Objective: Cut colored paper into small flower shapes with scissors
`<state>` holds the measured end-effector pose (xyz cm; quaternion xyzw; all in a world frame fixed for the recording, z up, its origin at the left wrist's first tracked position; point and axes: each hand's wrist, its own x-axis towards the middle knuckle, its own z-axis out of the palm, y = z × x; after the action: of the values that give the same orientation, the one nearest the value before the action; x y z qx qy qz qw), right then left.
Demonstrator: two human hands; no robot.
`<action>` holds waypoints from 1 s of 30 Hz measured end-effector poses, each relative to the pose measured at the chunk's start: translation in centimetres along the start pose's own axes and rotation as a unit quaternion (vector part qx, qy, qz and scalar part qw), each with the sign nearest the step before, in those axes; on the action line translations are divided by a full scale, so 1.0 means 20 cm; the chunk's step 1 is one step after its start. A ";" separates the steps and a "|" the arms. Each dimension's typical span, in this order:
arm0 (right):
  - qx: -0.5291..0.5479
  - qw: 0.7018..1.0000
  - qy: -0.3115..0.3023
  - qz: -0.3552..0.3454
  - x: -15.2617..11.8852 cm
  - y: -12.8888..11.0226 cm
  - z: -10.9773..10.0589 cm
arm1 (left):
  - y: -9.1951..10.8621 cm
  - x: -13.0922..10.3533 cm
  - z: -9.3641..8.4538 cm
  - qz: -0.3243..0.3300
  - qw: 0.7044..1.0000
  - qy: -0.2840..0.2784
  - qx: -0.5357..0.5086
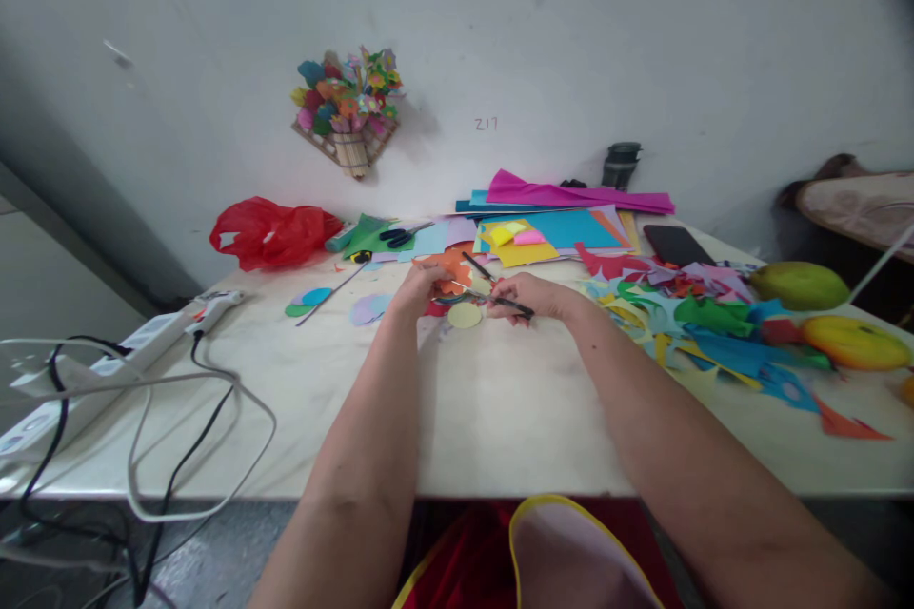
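Centre frame: my left hand (420, 287) pinches orange paper (458, 260), likely light, flimsy, best edge-held; right hand (534, 293) grips black-handled tool (514, 306).

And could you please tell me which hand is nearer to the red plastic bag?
Left. The left hand is to the right of the red plastic bag; the right hand, holding scissors, is farther right, beyond the left hand.

Looks forward and down from the head, across the counter (500, 409) to the wall (543, 38). Faces the same way as the forearms (375, 428), seen from above and close at the bottom, with the left hand (427, 285) and right hand (532, 295) farther off, near mid-view. Reaches wide, from power strip (147, 335) to fruit (800, 286).
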<state>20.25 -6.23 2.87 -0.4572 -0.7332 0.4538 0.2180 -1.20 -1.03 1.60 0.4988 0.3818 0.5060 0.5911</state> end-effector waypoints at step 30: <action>0.149 0.980 0.119 -0.048 0.01 0.03 -0.04 | 0.01 0.01 0.02 0.017 0.982 0.137 -0.129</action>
<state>20.98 -5.65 2.67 -0.4345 -0.6474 0.4891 0.3910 -0.86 -0.95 1.98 0.3512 0.3819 0.6245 0.5838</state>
